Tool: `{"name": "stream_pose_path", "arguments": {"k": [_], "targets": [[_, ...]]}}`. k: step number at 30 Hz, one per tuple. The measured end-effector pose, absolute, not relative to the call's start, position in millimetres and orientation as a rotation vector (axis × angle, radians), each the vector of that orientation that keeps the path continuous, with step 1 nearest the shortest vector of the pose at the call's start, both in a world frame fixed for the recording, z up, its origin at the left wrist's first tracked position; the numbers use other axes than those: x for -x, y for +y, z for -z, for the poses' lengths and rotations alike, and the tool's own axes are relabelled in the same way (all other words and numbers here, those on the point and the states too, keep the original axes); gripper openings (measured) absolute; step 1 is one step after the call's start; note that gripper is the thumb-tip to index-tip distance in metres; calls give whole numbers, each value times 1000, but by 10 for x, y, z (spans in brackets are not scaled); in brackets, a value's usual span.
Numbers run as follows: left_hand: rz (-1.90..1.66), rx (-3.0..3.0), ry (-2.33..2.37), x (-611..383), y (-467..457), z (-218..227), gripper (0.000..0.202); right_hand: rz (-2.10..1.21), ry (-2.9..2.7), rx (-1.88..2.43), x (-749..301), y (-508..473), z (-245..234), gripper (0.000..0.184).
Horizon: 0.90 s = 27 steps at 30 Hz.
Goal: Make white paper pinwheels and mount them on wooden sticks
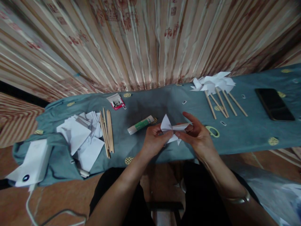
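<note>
blue-clothed bench (246, 135) below left hand (154, 142) and right hand (199, 135), whose grip pinches the folded paper pinwheel (169, 127), likely light and crease-prone, best held at its centre

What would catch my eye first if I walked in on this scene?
The left hand and right hand meet in the middle, pinching a folded white paper piece above the blue-grey cloth. Behind them to the right lie finished paper pinwheels on wooden sticks; at the left, a heap of white paper sheets beside loose sticks.
</note>
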<state>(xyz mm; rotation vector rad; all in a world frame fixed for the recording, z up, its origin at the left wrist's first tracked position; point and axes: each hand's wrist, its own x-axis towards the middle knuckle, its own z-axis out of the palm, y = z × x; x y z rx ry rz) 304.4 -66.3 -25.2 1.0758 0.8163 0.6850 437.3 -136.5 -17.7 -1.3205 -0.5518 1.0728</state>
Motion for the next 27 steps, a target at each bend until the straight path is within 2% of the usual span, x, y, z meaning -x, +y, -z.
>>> {"name": "stream_pose_path", "arguments": {"k": [19, 27], "targets": [[-755, -1365, 951, -3021, -643, 333, 18, -909, -617, 1446, -4308, -1319, 215, 64], [-777, -1350, 980, -3024, -637, 284, 9, -926, -600, 1424, -4302, -1301, 212, 60]]}}
